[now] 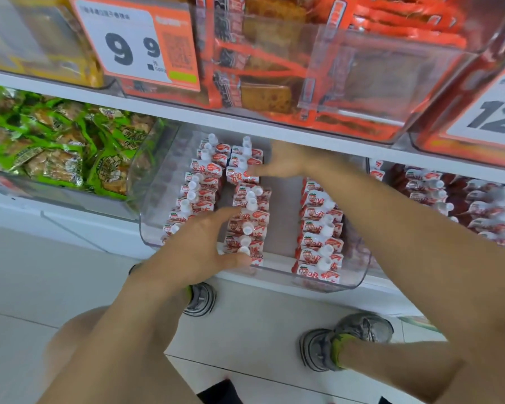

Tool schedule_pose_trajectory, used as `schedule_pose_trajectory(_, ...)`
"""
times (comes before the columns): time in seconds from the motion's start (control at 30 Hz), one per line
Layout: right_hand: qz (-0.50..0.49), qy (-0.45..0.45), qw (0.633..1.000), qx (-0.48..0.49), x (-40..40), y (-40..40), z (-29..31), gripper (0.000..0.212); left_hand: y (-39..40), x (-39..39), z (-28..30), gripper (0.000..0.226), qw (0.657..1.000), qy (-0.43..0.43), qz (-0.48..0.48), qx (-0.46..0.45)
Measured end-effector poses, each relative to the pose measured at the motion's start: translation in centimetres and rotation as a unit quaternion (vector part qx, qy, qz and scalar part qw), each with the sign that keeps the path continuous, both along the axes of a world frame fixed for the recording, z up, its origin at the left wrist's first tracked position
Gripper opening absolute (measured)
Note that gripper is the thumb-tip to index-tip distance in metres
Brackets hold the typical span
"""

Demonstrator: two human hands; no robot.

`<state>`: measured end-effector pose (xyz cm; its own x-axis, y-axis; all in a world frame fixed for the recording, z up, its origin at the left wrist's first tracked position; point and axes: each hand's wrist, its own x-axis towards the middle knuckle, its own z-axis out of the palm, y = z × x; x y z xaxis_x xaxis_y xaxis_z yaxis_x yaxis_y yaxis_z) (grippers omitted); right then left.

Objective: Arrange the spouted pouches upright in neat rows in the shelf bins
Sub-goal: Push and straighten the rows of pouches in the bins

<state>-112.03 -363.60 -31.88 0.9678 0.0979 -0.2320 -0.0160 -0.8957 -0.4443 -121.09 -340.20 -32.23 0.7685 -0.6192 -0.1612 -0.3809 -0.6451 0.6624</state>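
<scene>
Three rows of pouches (247, 217) standing in the clear bin (359, 275) on the lower shelf, white caps up. Left hand (199, 249) spread, fingers straight, bracketing the front of the middle row. Right hand (283, 163) reaching deep, fingertips touching a pouch at the back; whether pinching, impossible to tell. Probably light, soft-sided and slick, prone to slumping; best squeezed gently by the flat sides below the stiff cap. Open floor between middle and right rows for sliding. Upper shelf edge (245, 123) close above the right wrist; curved bin front low.
</scene>
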Motion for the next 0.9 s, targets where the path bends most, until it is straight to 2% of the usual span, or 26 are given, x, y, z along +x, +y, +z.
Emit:
schedule_pose_trajectory(0.07,0.035,0.006,0.999,0.009,0.5,0.6,-0.8,0.066,-0.4,-0.1,-0.1,0.082,0.999,0.03,-0.002,-0.009)
schedule_pose_trajectory(0.13,0.067,-0.003,0.997,-0.042,0.9,1.0,-1.6,0.066,-0.5,-0.1,-0.4,0.077,0.998,0.056,-0.01,-0.025)
schedule_pose_trajectory(0.17,0.072,-0.012,0.996,-0.059,1.0,1.1,-2.0,0.064,-0.5,0.0,-0.5,0.074,0.997,0.068,-0.009,-0.035)
schedule_pose_trajectory(0.33,0.045,-0.024,0.998,-0.03,1.2,0.0,-2.1,0.048,-0.6,0.3,-0.8,0.068,0.995,0.082,0.008,-0.065)
schedule_pose_trajectory(0.5,0.035,-0.037,0.998,-0.031,1.1,-1.3,-2.1,0.027,-0.8,0.8,-0.9,0.068,0.995,0.082,-0.008,-0.05)
schedule_pose_trajectory(0.6,0.079,-0.01,0.995,-0.061,1.1,-1.3,-1.9,0.039,-1.0,1.1,-0.8,0.068,0.995,0.085,-0.009,-0.042)
schedule_pose_trajectory(0.67,0.109,0.009,0.993,-0.039,1.0,-0.6,-1.7,0.053,-1.2,1.1,-0.8,0.068,0.996,0.083,-0.006,-0.039)
schedule_pose_trajectory(0.7,0.12,0.006,0.992,-0.038,1.2,-0.3,-1.8,0.053,-1.2,1.1,-0.8,0.068,0.996,0.083,-0.005,-0.039)
schedule_pose_trajectory(0.8,0.106,-0.016,0.993,-0.047,1.6,0.0,-2.3,0.037,-1.2,1.0,-0.9,0.066,0.995,0.087,0.001,-0.045)
schedule_pose_trajectory(0.9,0.081,0.004,0.997,-0.014,1.9,-0.5,-2.3,0.029,-1.1,0.9,-1.0,0.067,0.995,0.088,0.004,-0.048)
